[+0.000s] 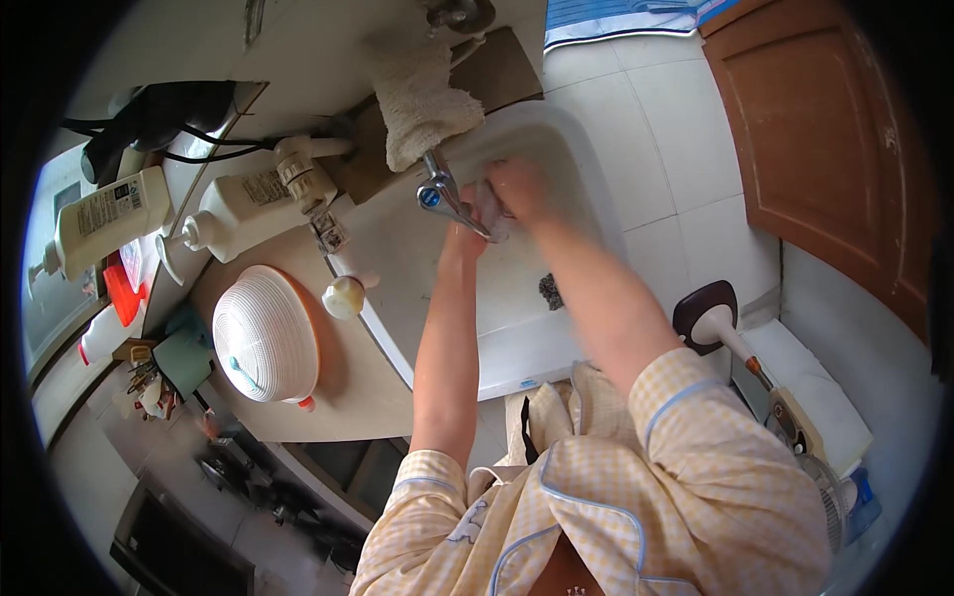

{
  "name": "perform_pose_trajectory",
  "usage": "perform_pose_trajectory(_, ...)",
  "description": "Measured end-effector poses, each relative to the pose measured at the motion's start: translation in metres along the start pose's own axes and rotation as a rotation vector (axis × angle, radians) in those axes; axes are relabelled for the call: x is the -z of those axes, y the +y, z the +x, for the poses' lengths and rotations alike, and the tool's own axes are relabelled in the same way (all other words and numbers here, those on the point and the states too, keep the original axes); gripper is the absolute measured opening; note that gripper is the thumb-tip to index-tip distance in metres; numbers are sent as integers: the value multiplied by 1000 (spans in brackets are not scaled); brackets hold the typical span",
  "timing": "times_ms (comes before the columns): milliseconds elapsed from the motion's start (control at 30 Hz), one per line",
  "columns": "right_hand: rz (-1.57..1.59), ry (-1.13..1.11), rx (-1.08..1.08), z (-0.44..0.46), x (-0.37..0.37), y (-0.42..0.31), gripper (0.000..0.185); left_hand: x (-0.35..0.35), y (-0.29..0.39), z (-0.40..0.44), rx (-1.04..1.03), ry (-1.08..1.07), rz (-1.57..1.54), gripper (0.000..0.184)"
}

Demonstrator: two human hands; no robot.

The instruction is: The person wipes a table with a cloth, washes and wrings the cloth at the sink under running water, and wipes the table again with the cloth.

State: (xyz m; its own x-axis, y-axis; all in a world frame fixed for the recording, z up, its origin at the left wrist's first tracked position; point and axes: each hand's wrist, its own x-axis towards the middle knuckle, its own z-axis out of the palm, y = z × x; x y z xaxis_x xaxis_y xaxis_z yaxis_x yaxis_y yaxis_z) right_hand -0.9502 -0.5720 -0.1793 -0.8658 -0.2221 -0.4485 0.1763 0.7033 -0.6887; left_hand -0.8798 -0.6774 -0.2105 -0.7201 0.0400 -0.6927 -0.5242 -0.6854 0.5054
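Observation:
Both arms reach down into a white sink [586,149]. Under the metal faucet [447,199], my left hand [475,221] is partly hidden by the spout, its fingers around a pale, wet item [490,204] that I cannot identify. From the right, my right hand [519,189] presses against the same item with its fingers curled. A rough white cloth [422,109] hangs just behind the faucet. Beside my right forearm, a dark scrubber [551,292] lies in the sink.
To the left, a white ribbed basket [266,335] stands on the beige counter [343,397], near pump bottles [234,214] and a round pale knob-like object [344,297]. On the right are a brown cabinet door [805,129] and a dark-headed appliance [708,316].

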Motion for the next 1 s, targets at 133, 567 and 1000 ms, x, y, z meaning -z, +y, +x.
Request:
perform_pose_trajectory(133, 134, 181, -179, -3, 1, 0, 33, -7, 11, -14, -90, 391, -53, 32)
perform_pose_trajectory(567, 1143, -35, -416, -58, -5, -11, 38, -30, 1, -4, -271, -177, -556, 29)
perform_pose_trajectory(1000, 1249, -589, -693, -32, 24, -18, 47, -2, 8, -11, -842, 94, 911, 32)
